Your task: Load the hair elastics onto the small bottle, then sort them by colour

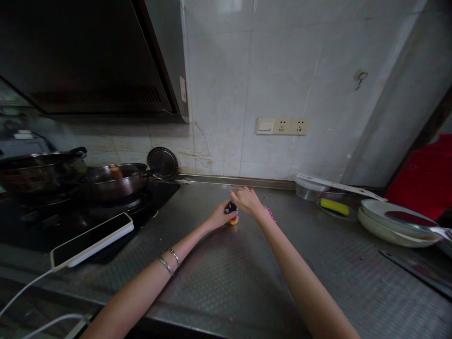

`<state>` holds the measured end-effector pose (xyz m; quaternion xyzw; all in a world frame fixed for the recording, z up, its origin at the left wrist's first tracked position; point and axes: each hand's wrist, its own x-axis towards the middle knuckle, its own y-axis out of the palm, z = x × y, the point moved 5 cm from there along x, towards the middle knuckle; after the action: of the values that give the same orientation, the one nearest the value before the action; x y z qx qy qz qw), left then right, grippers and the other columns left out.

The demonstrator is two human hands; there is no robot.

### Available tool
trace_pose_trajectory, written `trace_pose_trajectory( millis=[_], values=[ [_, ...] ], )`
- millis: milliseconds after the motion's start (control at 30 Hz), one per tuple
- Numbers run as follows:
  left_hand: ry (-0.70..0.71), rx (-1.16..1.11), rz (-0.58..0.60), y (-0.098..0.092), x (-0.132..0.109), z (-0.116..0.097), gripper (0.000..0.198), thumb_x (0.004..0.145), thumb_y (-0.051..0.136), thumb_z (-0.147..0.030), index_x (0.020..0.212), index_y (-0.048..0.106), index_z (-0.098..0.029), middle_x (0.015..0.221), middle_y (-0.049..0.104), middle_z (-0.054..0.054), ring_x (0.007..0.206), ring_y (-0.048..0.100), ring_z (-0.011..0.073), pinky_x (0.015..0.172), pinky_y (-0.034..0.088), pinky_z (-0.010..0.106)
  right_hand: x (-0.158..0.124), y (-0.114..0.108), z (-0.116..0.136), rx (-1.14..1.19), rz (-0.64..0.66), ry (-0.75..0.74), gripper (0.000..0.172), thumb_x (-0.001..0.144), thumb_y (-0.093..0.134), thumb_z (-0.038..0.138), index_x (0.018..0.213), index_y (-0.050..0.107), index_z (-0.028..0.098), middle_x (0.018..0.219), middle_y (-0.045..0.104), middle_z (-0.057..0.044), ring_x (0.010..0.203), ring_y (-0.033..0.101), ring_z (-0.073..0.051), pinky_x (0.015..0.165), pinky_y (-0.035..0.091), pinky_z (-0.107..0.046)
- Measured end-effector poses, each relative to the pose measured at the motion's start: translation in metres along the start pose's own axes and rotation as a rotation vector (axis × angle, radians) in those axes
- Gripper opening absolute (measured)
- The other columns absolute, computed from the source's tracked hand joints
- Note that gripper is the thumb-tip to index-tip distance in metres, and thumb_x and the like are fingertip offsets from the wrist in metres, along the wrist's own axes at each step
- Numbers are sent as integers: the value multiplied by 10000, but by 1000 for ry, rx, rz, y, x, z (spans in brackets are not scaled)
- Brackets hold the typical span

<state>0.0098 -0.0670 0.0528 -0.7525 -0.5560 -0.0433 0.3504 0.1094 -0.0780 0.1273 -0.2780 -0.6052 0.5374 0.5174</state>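
The left hand [222, 214] grasps a small colourful container [232, 220] on the tabletop [219, 278], nearer its back edge than its front, while the right hand [248, 200] bends over the container's top, whether gripping I cannot tell, a pink item [270, 213] showing just beside it.

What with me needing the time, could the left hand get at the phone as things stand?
Probably yes: nothing visible covers or bars the phone, though the left hand holds a small colourful object.
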Motion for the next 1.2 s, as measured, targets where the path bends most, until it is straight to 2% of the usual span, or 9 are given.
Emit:
trace_pose_trajectory(
  millis=[167,300,467,633,733,900,1033,1200],
  values=[
    [15,-15,3,0,0,1,368,734,571,-281,1066,531,-129,933,608,58,778,541,138,647,418,231,-1,-7,0,1,-36,-44,539,902,208,409,769,649,128,948,620,-151,955,520,-224,796,365,-304],
    [15,-16,12,0,-1,2,372,742,565,-295,1071,530,-127,930,607,62,782,544,146,650,424,239,0,-9,-2,124,-30,-105,520,909,211,376,729,640,142,868,625,-117,817,562,-163,722,380,-238],
    [22,-21,9,0,-1,1,375,744,567,-296,1073,520,-124,927,604,59,773,543,141,651,429,237,5,-12,-9,264,-60,-167,483,902,265,368,730,650,133,807,629,-83,747,566,-136,719,383,-213],
    [23,-19,13,0,-1,0,335,747,563,-308,1025,534,-123,905,603,57,770,545,144,667,437,250,5,-22,-16,382,-157,-235,459,881,328,374,698,676,138,796,639,-71,728,569,-134,720,397,-218],
    [22,-23,7,0,-1,0,344,743,569,-305,1035,530,-128,920,602,60,785,549,145,672,441,247,3,-32,-22,424,-219,-240,382,848,400,367,716,680,143,798,650,-64,739,576,-143,703,412,-230],
    [46,-5,-2,0,0,4,360,748,565,-320,1057,528,-138,929,604,56,788,551,145,695,446,255,-8,-50,-41,446,-283,-203,213,768,505,260,814,677,142,818,663,-62,742,586,-147,682,439,-240],
    [50,-18,3,1,1,7,375,750,565,-325,1070,525,-132,936,607,62,789,559,147,707,452,261,-30,-46,-63,359,-200,-155,203,719,515,182,835,680,150,845,669,-64,744,596,-151,677,442,-234],
    [48,-7,-2,0,1,3,379,742,575,-330,1050,530,-114,927,616,77,790,573,158,712,460,266,-83,-20,-93,325,11,-31,240,685,494,152,833,683,148,781,671,-55,701,599,-162,646,438,-239]
  ],
)
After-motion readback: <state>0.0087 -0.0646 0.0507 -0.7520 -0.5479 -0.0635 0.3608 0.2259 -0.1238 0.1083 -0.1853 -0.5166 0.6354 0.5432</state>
